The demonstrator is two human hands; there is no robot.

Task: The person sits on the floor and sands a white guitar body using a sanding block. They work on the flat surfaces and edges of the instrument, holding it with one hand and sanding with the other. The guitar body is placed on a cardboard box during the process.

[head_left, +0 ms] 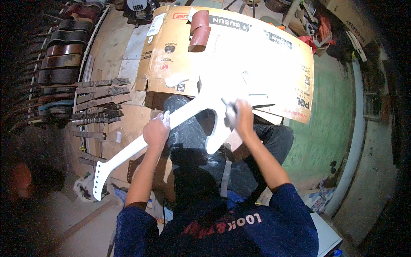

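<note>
Guitar (187, 112), white and stringless, slants across the person's lap (199, 141), its body over the near edge of a cardboard sheet (154, 70) and its headstock beyond the sheet's left edge, out over the floor.

At the room's far left, guitar bodies (64, 55) stand in a packed row; loose necks (102, 91) lie between them and the sheet. A pale plastic bag (85, 188) sits near the headstock. Past the sheet's far left corner is a dark guitar with a pale plate (137, 6). A curled piece of reddish-brown sandpaper (199, 34) rests by the sheet's far edge, left of its middle. Beyond the far right corner are a red bag (324, 28) and a carton (351, 17); green floor (321, 90) runs along the right edge.

The headstock carries a row of dark holes; the neck is smooth and plain. The body ends in a curved horn toward the person, and glare hides much of its outline.

The left hand (156, 129) is wrapped round the neck. The right hand (240, 118) is curled at the body over something small and greyish; what it is cannot be told.

The sheet bears small dark and red emblems at left, a dark band with pale letters along the far edge and bold dark letters at the near right corner. The navy shirt (239, 235) has pale and red lettering.
</note>
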